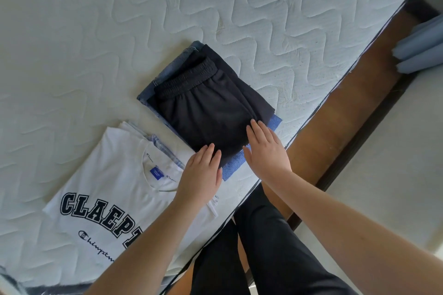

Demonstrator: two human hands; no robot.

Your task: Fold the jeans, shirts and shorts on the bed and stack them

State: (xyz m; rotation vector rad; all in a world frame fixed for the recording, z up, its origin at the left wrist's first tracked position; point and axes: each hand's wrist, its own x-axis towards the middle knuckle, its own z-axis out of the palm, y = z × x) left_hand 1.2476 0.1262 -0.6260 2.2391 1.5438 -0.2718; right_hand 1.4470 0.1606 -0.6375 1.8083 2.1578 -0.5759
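A stack of folded clothes lies on the white quilted mattress. Black shorts with an elastic waistband top the stack. Folded blue jeans show beneath them at the far side, and a brighter blue garment sticks out at the near edge. My left hand lies flat with straight fingers on the near left corner of the shorts. My right hand presses flat on their near right corner. A white T-shirt with dark lettering lies spread out to the left, and my left forearm crosses it.
The mattress edge runs diagonally from the top right to the bottom middle. Beyond it are a brown wooden bed frame, a pale floor and blue-grey curtain folds. My dark-trousered legs stand against the bed.
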